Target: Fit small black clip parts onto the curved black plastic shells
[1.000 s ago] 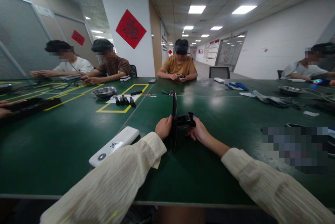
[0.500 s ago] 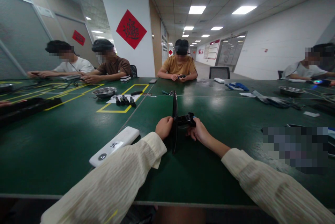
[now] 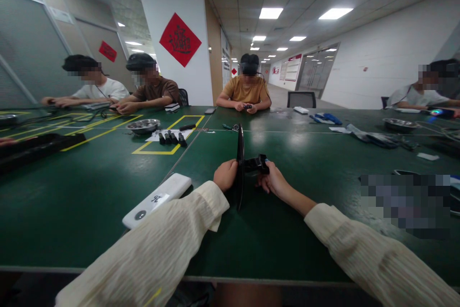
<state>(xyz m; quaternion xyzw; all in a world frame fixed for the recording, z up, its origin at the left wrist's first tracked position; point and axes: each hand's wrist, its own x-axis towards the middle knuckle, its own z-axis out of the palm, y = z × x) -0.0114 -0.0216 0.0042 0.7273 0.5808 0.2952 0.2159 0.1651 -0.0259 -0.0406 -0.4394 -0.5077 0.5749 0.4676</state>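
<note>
Fingers (image 3: 263, 185) of the right hand (image 3: 276, 178) are curled, with the thumb on top, pinching the outer end of a black bracket (image 3: 254, 164). Those of the left hand (image 3: 225, 175) meet the left face of a thin black panel (image 3: 241, 192); most are hidden, so how far they are spread cannot be told.

Largest is the green table (image 3: 298, 244), over which both hands work. Next comes the panel, standing nearly upright and seen edge-on between the hands. A white slab (image 3: 168, 192) lies flat beside the left sleeve (image 3: 172, 235). Farther off to the left sits a metal bowl (image 3: 143, 126). Smaller again, the bracket juts from the panel's right face toward the right hand. Smallest are short black pieces (image 3: 172, 139), grouped on white paper (image 3: 154, 138) near the bowl.
</note>
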